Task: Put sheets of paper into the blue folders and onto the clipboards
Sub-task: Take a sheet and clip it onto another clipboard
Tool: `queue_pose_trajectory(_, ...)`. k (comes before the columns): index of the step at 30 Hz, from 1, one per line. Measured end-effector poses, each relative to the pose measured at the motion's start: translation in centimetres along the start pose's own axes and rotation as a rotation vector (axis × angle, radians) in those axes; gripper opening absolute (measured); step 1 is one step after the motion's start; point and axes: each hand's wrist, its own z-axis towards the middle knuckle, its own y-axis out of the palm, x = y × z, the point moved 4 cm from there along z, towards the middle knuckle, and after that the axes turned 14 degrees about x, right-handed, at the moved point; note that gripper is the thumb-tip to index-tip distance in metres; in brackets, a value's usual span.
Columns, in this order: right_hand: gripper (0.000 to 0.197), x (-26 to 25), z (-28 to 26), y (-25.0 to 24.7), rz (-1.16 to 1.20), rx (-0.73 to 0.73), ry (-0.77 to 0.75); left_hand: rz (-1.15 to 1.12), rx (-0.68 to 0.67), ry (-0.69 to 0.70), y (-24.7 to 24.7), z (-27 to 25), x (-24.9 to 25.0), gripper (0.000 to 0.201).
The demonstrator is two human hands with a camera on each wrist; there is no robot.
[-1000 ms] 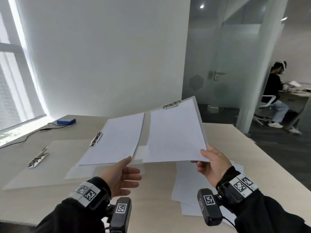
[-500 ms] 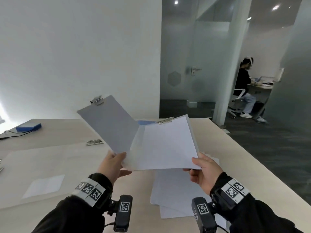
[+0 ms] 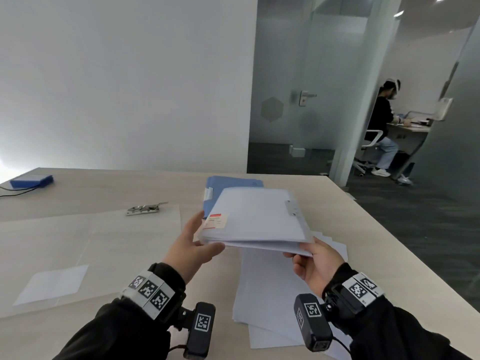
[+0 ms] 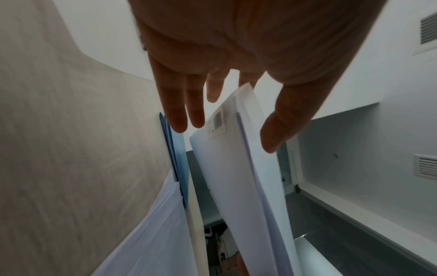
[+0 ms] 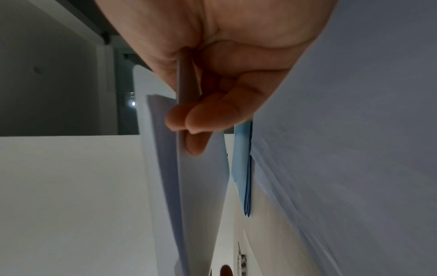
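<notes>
Two pale clipboards with white sheets lie closed face to face as one stack (image 3: 257, 219), held level above the table. My right hand (image 3: 304, 252) pinches its near right corner, thumb on top and fingers below (image 5: 189, 127). My left hand (image 3: 200, 235) is open at the stack's near left corner, fingers straight along the left edge by a red-and-white label (image 3: 215, 220). In the left wrist view the stack (image 4: 236, 168) passes between thumb and straight fingers (image 4: 179, 119). A blue folder (image 3: 233, 185) lies flat behind the stack, and loose white sheets (image 3: 267, 294) lie under it.
A translucent clipboard (image 3: 109, 242) with a metal clip (image 3: 144, 209) lies on the table's left, a small white sheet (image 3: 52, 284) on it. A blue box (image 3: 31, 181) with a cable sits far left. The table's right edge (image 3: 405, 255) runs close. A person (image 3: 384, 126) sits in the far room.
The left clipboard swung up and over and now lies closed on the right one. My left hand let go of it and opened at the stack's corner. The view turned right.
</notes>
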Motion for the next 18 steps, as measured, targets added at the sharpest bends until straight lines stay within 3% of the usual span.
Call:
queue_pose_trajectory(8, 0.021, -0.1, 5.8, 2.6, -0.068, 0.082, 0.031, -0.294, 0.171, -0.395, 0.0, 3.3, -4.8, 0.029)
queue_pose_trajectory(18, 0.02, -0.9, 13.9, 8.4, -0.269, 0.165, 0.006, -0.301, 0.102, -0.387, 0.3, 4.5, -6.5, 0.015)
